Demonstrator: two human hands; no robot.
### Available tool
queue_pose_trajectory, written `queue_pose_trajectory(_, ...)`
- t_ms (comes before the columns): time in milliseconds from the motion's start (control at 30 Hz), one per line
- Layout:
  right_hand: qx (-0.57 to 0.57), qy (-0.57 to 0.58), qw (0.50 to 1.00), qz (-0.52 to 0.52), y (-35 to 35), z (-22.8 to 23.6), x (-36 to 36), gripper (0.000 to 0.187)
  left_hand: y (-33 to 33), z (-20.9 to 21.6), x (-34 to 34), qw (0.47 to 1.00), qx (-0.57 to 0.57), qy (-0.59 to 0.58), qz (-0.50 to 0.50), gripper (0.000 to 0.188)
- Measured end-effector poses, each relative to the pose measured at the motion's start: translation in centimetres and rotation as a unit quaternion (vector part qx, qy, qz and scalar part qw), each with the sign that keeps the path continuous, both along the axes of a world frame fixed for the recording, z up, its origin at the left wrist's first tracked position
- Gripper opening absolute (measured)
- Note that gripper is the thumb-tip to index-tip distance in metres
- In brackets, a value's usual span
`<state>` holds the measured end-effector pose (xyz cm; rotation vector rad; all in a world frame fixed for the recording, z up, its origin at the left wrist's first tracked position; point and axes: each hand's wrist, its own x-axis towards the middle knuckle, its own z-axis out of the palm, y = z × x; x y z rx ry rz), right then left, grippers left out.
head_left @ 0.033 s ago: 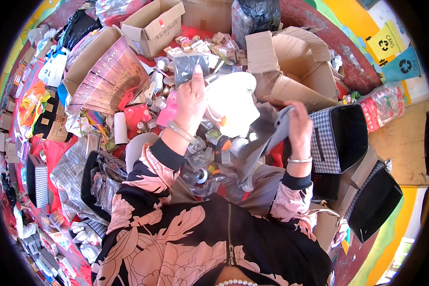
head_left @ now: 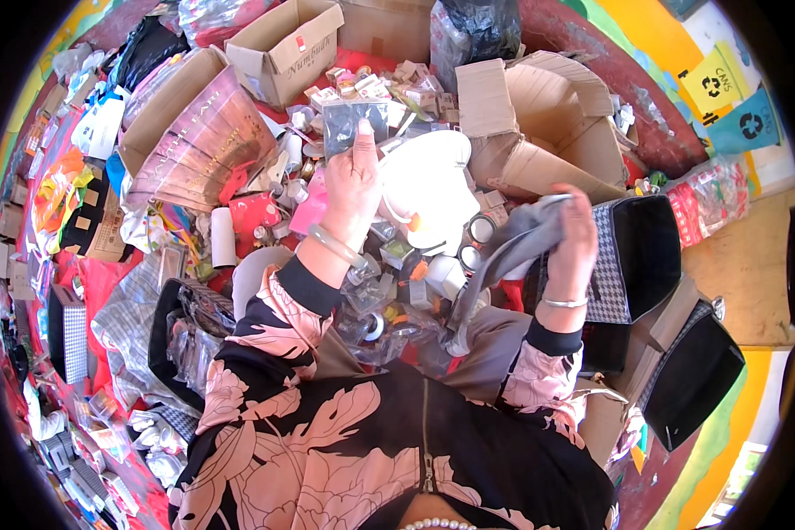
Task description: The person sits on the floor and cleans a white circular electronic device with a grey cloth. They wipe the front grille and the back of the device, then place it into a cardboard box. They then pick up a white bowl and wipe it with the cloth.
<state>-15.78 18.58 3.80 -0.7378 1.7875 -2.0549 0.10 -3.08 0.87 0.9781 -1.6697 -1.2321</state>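
Observation:
My left hand (head_left: 356, 181) is closed on a flat dark grey square case (head_left: 344, 125), with the thumb laid across its face. In my right hand (head_left: 575, 238) a grey cloth (head_left: 503, 256) is pinched near its upper end, and its loose part hangs down to the left over my lap. Between the hands sits a smooth white rounded object (head_left: 431, 190), whose kind I cannot make out. Beside it lie dark-rimmed round pieces (head_left: 481, 228) and a white cup-like piece (head_left: 446, 276).
Small boxes and loose plastic bits cover the red surface. An open cardboard box (head_left: 548, 110) stands at the far right, another (head_left: 284, 53) at the far left. Houndstooth-patterned boxes (head_left: 611, 256) stand beside my right arm. A white roll (head_left: 223, 238) is left of my left arm.
My right hand has shifted a little to the right, drawing the grey cloth with it. Round pieces beside the white object have come into sight. My left hand is nearly still.

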Motion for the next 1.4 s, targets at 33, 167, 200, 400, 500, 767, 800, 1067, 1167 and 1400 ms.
queue_pose_trajectory(33,-0.088,-0.104,0.989,0.061,0.6,0.8,-0.3,0.027,0.1,0.2,0.0,1.0,-0.007,0.01,0.007,0.067)
queue_pose_trajectory(167,-0.236,-0.244,0.939,0.061,-0.9,1.8,2.2,0.044,0.1,-1.1,-0.8,1.0,0.017,-0.01,-0.003,0.065)
queue_pose_trajectory(200,-0.251,-0.192,0.934,0.166,-1.8,2.2,3.6,0.05,0.2,-1.4,-0.9,1.0,-0.001,-0.003,-0.007,0.065)
queue_pose_trajectory(400,0.251,0.564,0.782,0.086,-5.8,-0.4,7.1,0.041,1.5,-1.0,-1.4,0.998,-0.065,0.022,-0.013,0.059)
queue_pose_trajectory(500,0.279,0.582,0.763,0.039,-6.2,0.5,8.0,0.044,1.7,-1.2,-1.1,0.992,-0.109,0.054,-0.025,0.055)
queue_pose_trajectory(767,0.362,0.548,0.747,-0.104,-6.9,-0.4,8.1,0.047,3.1,0.0,-0.7,0.953,-0.299,0.026,-0.046,0.04)
queue_pose_trajectory(800,0.366,0.539,0.75,-0.113,-7.1,-0.1,8.4,0.049,3.3,0.0,-0.8,0.952,-0.301,0.029,-0.038,0.04)
queue_pose_trajectory(1067,0.326,0.471,0.818,-0.052,-7.7,-0.2,7.7,0.04,3.5,-1.8,-1.6,0.961,-0.273,0.032,-0.022,0.039)
queue_pose_trajectory(1167,0.25,0.489,0.834,-0.04,-7.6,0.0,7.8,0.036,2.8,-2.5,-1.6,0.968,-0.247,0.041,-0.004,0.041)
queue_pose_trajectory(1400,0.1,0.55,0.827,0.066,-7.0,0.0,8.3,0.027,1.8,-2.1,-1.7,0.993,-0.087,0.077,0.019,0.052)
